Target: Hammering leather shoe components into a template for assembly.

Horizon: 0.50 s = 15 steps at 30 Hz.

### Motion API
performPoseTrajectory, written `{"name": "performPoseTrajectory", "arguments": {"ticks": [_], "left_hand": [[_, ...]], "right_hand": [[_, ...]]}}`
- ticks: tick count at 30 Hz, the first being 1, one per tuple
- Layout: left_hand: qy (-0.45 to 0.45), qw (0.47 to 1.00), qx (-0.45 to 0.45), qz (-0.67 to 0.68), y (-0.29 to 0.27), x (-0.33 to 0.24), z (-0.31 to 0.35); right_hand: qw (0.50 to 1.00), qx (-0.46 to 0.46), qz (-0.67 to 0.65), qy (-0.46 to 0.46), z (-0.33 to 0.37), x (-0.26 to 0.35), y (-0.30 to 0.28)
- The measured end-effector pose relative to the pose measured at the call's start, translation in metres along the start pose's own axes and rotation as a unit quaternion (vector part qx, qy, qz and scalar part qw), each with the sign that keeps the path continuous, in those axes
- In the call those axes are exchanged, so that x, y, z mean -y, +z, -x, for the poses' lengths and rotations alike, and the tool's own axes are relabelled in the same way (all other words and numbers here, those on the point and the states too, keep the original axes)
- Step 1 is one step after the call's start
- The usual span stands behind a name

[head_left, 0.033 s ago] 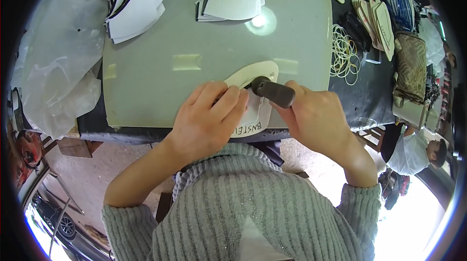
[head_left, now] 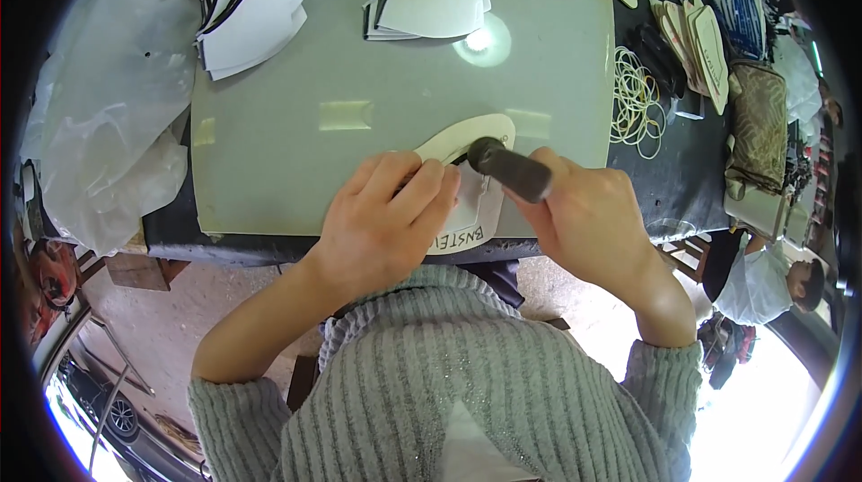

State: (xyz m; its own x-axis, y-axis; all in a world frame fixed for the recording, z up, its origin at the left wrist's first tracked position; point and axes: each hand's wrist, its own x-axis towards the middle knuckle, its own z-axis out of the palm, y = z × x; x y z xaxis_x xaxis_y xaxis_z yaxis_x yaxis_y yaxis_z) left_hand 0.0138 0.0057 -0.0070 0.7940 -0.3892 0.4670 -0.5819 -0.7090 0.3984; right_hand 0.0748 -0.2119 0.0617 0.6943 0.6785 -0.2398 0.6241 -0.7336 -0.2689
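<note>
A cream flat template [head_left: 467,130] with dark handwriting lies near the table's front edge. On top of it rests a smaller white piece [head_left: 467,204], with a dark strip showing by my fingertips. My left hand [head_left: 382,217] has its fingers bent and pressed together on the white piece's left side, covering much of it. In my right hand [head_left: 584,213] is a thick, dark, cylindrical tool [head_left: 516,170], perhaps a hammer. Its rounded end hangs over the template's right part, close to my left fingertips. My right fingers wrap round behind it, and part of the grip is hidden.
Stacks of white pieces with black edges [head_left: 431,6] [head_left: 256,24] lie at the back of the grey board [head_left: 269,186]. Plastic sheeting [head_left: 108,114] covers the left side. At right are looped cord [head_left: 636,100], more cream templates [head_left: 700,47] and a patterned pouch [head_left: 756,127].
The dark tool and my right hand have shifted very slightly to the right. My left hand stays almost in the same place.
</note>
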Motion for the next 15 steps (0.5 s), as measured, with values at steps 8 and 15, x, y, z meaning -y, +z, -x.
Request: {"name": "performPoseTrajectory", "arguments": {"ticks": [8,15], "left_hand": [[0.024,0.999,-0.013,-0.038,0.002,0.002,0.008],[0.02,0.998,-0.034,-0.058,0.001,0.0,0.013]], "right_hand": [[0.999,-0.021,-0.044,0.002,-0.002,0.001,0.007],[0.993,-0.05,-0.109,0.009,0.008,0.008,-0.005]]}}
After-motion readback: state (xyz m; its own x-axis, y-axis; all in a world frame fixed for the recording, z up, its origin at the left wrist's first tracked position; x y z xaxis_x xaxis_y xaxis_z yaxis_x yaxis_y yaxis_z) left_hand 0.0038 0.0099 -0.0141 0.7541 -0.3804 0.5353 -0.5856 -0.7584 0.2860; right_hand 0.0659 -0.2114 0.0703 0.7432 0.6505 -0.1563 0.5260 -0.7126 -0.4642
